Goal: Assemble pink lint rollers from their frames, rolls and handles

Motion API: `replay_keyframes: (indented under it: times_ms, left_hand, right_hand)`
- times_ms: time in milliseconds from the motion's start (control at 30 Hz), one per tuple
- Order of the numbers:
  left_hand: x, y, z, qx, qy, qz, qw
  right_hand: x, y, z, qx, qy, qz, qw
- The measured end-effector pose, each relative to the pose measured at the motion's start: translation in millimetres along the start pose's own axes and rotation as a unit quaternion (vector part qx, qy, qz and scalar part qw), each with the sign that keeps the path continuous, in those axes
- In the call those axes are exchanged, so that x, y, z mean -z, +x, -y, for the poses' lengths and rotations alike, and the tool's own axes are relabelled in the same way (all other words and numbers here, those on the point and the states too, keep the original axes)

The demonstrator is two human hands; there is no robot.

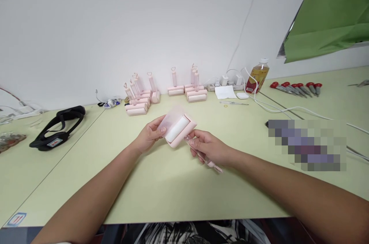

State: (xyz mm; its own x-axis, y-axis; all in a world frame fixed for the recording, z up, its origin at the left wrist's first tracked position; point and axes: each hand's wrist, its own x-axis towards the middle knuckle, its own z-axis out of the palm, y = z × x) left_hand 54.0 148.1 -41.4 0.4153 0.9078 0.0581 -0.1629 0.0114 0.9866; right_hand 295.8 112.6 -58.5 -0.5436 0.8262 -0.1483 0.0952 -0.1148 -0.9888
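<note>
A pink lint roller (pixel 179 130) with a white roll is held above the middle of the pale green table (pixel 173 194), tilted. My right hand (pixel 209 147) is closed around its clear handle, whose pink end points toward the lower right. My left hand (pixel 151 134) pinches a translucent pinkish cover (pixel 172 117) at the roller's left side, thumb on top. The cover lies along the far side of the white roll; whether it is attached cannot be made out.
Similar pink rollers (pixel 137 109) stand along the wall, with more (pixel 196 96) farther right. A black headset (pixel 57 140) lies left. Rightward are a drink bottle (pixel 257 78), a power strip, white cables, tweezers (pixel 235 102) and several red-capped tools (pixel 300 88).
</note>
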Motion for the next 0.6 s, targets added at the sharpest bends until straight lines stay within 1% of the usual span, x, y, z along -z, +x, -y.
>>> replay_keyframes:
  times_ms: [200,367,600]
  left_hand:
    - [1.2,-0.5,-1.1,-0.011,0.020,0.027,0.999]
    - [4.8,0.5,-0.7,-0.027,0.053,0.051,0.997]
    - [6.9,1.1,-6.2,-0.060,0.087,0.091,0.990]
  right_hand:
    - [-2.5,-3.0,3.6,-0.008,-0.012,-0.014,1.000]
    - [-3.9,-3.4,1.7,-0.007,-0.027,-0.028,0.999]
    - [-3.5,-4.4,-0.9,0.029,-0.072,-0.045,0.996]
